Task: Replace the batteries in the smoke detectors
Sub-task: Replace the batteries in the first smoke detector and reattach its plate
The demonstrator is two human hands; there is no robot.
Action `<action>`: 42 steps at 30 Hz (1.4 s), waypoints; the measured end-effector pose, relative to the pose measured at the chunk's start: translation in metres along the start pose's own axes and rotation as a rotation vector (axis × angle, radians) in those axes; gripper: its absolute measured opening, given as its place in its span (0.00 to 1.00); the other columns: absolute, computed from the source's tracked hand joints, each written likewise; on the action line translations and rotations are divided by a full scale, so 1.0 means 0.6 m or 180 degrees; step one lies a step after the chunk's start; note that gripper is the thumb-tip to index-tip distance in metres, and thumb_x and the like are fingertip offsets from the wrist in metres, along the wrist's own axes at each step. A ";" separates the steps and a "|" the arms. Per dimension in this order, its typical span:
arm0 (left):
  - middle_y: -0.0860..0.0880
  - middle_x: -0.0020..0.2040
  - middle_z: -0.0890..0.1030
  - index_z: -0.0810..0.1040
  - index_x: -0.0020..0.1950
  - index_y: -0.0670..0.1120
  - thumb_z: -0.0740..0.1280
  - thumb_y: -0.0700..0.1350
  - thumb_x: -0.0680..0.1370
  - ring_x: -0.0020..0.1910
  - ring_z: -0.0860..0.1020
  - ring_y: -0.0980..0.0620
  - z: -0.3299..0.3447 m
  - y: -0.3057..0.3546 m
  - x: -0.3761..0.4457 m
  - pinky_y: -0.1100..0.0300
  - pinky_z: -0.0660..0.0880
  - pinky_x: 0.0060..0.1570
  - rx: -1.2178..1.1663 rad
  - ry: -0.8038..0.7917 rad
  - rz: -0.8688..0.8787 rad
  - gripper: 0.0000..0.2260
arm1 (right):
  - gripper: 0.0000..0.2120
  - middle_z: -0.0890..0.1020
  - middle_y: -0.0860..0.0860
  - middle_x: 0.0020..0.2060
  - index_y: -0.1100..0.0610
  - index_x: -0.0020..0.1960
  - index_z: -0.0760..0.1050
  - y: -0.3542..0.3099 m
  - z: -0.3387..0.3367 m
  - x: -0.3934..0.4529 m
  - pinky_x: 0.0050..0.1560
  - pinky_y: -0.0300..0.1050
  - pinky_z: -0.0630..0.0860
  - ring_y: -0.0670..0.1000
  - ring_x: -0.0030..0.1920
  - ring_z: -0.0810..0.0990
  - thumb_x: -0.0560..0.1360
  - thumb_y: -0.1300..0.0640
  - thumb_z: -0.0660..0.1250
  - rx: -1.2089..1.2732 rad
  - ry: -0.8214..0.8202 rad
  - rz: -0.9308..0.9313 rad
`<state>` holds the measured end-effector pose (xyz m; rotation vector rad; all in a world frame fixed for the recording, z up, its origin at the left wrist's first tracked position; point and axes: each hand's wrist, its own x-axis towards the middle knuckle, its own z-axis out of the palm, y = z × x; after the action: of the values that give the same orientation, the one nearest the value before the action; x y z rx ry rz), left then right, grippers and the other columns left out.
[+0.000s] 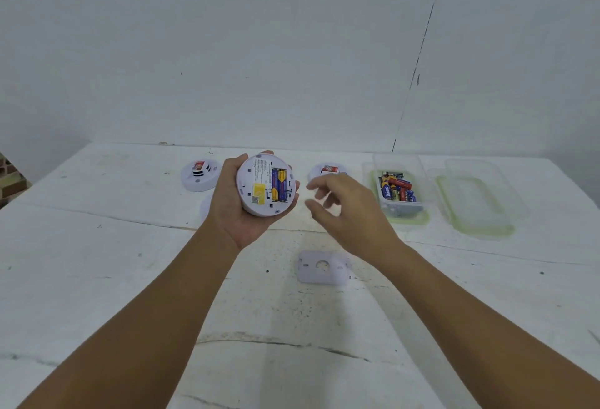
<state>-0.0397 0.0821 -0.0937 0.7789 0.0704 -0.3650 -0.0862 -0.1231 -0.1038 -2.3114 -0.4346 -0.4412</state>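
My left hand (232, 210) holds a round white smoke detector (256, 186) above the table, its back facing me. Its battery bay is uncovered and shows blue and yellow batteries (280, 185) seated inside. My right hand (350, 210) hovers just right of the detector with fingers apart and nothing in it. A clear plastic box (402, 213) with several loose batteries (397, 188) stands to the right. Two more detectors rest at the back: one on the left (198, 175), one partly hidden behind my right hand (324, 170).
A white mounting plate (322, 267) lies on the table between my forearms. The box's clear lid (477, 200) lies at the far right. A round white piece (206, 207) peeks out behind my left wrist. The white table (97, 278) meets a white wall.
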 end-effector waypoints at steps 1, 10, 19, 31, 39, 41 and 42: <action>0.41 0.59 0.82 0.80 0.59 0.49 0.59 0.57 0.83 0.55 0.81 0.39 0.001 -0.002 0.000 0.45 0.79 0.58 0.0038 0.0001 0.0003 0.16 | 0.10 0.79 0.42 0.48 0.49 0.62 0.79 -0.009 -0.002 0.009 0.49 0.43 0.78 0.44 0.45 0.79 0.81 0.50 0.70 0.0029 0.0045 -0.0033; 0.42 0.51 0.84 0.82 0.53 0.50 0.58 0.57 0.82 0.49 0.81 0.43 0.014 -0.008 -0.010 0.51 0.79 0.49 0.0076 -0.0091 -0.0018 0.16 | 0.14 0.79 0.44 0.50 0.45 0.63 0.79 -0.033 0.006 0.040 0.50 0.42 0.76 0.41 0.44 0.79 0.78 0.48 0.73 -0.0130 -0.0096 0.0023; 0.43 0.51 0.82 0.83 0.53 0.50 0.64 0.56 0.75 0.49 0.80 0.45 0.006 -0.014 -0.010 0.48 0.74 0.54 0.0230 -0.0100 -0.0080 0.15 | 0.15 0.79 0.45 0.47 0.48 0.58 0.77 -0.039 0.003 0.044 0.47 0.39 0.73 0.44 0.45 0.79 0.75 0.50 0.77 -0.0110 -0.0385 0.0038; 0.43 0.51 0.83 0.81 0.55 0.49 0.58 0.58 0.83 0.48 0.84 0.44 0.011 -0.028 -0.019 0.49 0.78 0.52 0.0269 -0.0142 -0.0288 0.17 | 0.13 0.79 0.44 0.48 0.49 0.55 0.75 -0.037 0.011 0.021 0.44 0.36 0.74 0.45 0.44 0.80 0.76 0.51 0.76 0.0199 -0.0190 0.0216; 0.43 0.54 0.83 0.79 0.62 0.50 0.61 0.58 0.82 0.53 0.81 0.42 0.020 -0.036 -0.006 0.47 0.80 0.56 0.0258 -0.0020 -0.0354 0.16 | 0.09 0.80 0.46 0.45 0.52 0.54 0.70 -0.056 0.018 0.012 0.35 0.35 0.76 0.42 0.40 0.83 0.81 0.55 0.71 0.0756 0.0225 0.0813; 0.43 0.52 0.84 0.79 0.61 0.49 0.61 0.58 0.83 0.50 0.82 0.43 0.024 -0.036 -0.005 0.47 0.80 0.53 0.0273 -0.0043 -0.0331 0.16 | 0.09 0.82 0.45 0.42 0.52 0.56 0.71 -0.060 0.010 0.010 0.35 0.33 0.76 0.37 0.38 0.82 0.80 0.55 0.71 0.1519 0.0667 0.1338; 0.43 0.53 0.84 0.80 0.61 0.49 0.61 0.58 0.83 0.52 0.81 0.41 0.024 -0.035 -0.003 0.46 0.79 0.56 0.0270 -0.0032 -0.0319 0.17 | 0.09 0.84 0.45 0.39 0.52 0.57 0.72 -0.059 0.001 0.012 0.40 0.35 0.78 0.37 0.38 0.81 0.80 0.56 0.71 0.1874 0.0964 0.1599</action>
<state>-0.0500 0.0589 -0.0972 0.8593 0.0852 -0.4693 -0.0950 -0.0973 -0.0802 -1.6618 0.1571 -0.3433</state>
